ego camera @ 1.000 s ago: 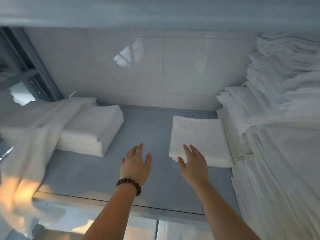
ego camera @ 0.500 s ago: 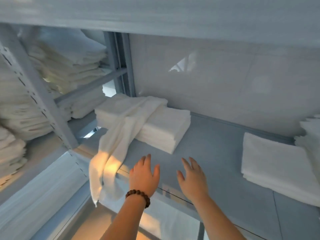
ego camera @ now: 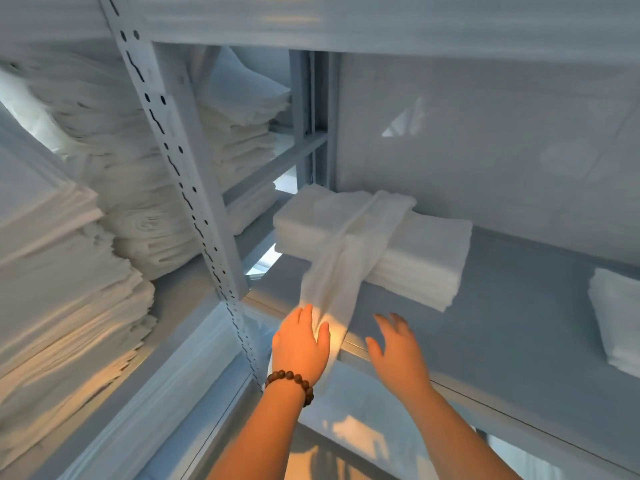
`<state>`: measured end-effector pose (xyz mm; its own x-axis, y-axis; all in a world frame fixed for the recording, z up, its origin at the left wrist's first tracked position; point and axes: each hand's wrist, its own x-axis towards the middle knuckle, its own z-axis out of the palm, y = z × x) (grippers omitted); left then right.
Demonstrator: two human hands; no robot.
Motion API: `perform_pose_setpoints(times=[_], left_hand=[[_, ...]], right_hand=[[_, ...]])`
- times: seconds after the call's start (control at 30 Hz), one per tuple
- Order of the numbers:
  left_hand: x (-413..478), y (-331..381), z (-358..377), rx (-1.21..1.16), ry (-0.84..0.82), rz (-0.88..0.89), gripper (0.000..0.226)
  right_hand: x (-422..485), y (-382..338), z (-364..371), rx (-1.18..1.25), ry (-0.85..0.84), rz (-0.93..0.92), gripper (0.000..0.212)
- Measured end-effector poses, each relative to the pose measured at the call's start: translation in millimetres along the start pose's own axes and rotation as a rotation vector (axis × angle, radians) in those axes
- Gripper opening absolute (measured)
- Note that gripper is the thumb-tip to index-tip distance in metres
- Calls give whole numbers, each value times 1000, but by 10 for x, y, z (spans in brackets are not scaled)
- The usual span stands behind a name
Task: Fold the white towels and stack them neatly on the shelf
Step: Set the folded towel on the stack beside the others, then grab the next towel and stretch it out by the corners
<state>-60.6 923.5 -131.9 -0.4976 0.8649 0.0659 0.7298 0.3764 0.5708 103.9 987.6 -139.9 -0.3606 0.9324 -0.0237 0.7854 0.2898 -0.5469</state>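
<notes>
A loose white towel (ego camera: 349, 258) lies draped over a stack of folded white towels (ego camera: 426, 258) on the grey shelf (ego camera: 519, 323) and hangs down over the shelf's front edge. My left hand (ego camera: 299, 344), with a bead bracelet on the wrist, has straight fingers and lies against the hanging part of the towel. To its right, my right hand (ego camera: 394, 344) is spread open over the shelf edge, holding nothing. A second folded towel pile (ego camera: 616, 320) sits at the right edge of view.
A perforated metal upright (ego camera: 194, 209) stands just left of my hands. Behind it, the neighbouring shelf bay holds tall piles of white linen (ego camera: 114, 188). A tiled wall (ego camera: 485, 150) backs the shelf, and another shelf board runs overhead.
My view has swung left, from the right-hand towel piles to the left stack. Both hands have moved left with it, and my left hand now reaches the hanging towel.
</notes>
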Motion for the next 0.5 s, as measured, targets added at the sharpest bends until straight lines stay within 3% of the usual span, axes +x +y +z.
perform_pose_setpoints(times=[0.33, 0.5], left_hand=[[564, -248, 59, -68, -51, -5, 52], [1017, -249, 162, -57, -90, -43, 49]], right_hand=[[564, -137, 161, -38, -13, 48, 52], [1001, -180, 197, 86, -15, 92, 52]])
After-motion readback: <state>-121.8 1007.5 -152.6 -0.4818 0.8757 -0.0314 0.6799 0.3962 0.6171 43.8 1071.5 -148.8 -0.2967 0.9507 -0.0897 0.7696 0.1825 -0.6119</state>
